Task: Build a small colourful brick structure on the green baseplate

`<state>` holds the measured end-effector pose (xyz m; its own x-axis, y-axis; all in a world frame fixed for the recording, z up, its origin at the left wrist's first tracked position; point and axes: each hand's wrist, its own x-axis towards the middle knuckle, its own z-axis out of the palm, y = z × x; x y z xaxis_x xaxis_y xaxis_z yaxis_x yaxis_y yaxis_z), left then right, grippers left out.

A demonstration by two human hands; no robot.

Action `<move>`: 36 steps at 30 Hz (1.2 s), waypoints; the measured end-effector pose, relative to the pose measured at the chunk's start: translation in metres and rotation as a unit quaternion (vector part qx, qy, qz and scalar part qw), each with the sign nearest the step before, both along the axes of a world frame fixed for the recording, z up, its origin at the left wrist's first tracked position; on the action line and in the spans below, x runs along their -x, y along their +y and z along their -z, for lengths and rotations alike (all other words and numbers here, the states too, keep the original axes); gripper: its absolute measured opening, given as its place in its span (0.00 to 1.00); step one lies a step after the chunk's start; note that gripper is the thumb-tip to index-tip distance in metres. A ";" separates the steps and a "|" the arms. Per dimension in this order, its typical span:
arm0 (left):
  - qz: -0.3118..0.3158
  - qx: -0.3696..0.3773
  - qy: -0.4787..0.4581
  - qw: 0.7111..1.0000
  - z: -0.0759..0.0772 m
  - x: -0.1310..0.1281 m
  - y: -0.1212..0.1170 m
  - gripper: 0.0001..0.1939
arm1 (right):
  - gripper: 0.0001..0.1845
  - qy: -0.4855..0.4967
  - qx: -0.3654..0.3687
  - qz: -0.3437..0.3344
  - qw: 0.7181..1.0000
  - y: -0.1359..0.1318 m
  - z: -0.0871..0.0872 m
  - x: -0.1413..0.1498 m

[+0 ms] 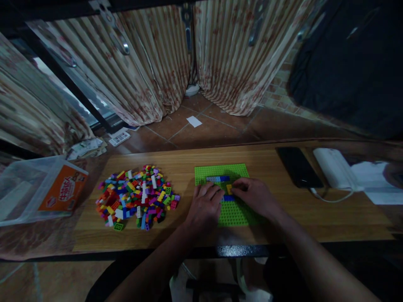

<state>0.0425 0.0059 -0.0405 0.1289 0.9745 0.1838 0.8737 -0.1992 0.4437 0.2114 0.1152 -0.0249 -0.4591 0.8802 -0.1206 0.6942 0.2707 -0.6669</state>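
A bright green studded baseplate (234, 218) lies on the wooden table. On it, a light-blue and dark-blue row of bricks (218, 179) runs across the upper part, and another blue brick (229, 198) sits lower, partly covered by my fingers. My right hand (254, 193) pinches a yellow brick (229, 189) between thumb and fingertips, at the plate between the blue bricks. Whether the yellow brick is pressed onto the studs I cannot tell. My left hand (206, 205) rests over the plate's left side, fingers stretched loosely toward the bricks; its thumb side is near the lower blue brick.
A pile of loose coloured bricks (138, 197) spreads over the table's left part. To the right lie a black phone (299, 167) and a white power bank (335, 167) with a cable. A clear plastic box (28, 184) with an orange label stands left of the table.
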 end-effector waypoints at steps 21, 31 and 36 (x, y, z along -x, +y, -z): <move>0.020 -0.011 0.041 0.999 0.006 -0.006 -0.003 0.20 | 0.10 0.024 0.002 -0.014 1.000 0.001 0.005 0.002; 0.002 -0.044 0.100 0.994 0.015 -0.012 -0.006 0.21 | 0.11 0.010 0.005 -0.014 1.000 0.001 0.000 0.003; 0.004 -0.068 0.109 0.992 0.017 -0.015 -0.006 0.20 | 0.09 -0.008 0.021 0.001 1.000 0.002 -0.002 0.004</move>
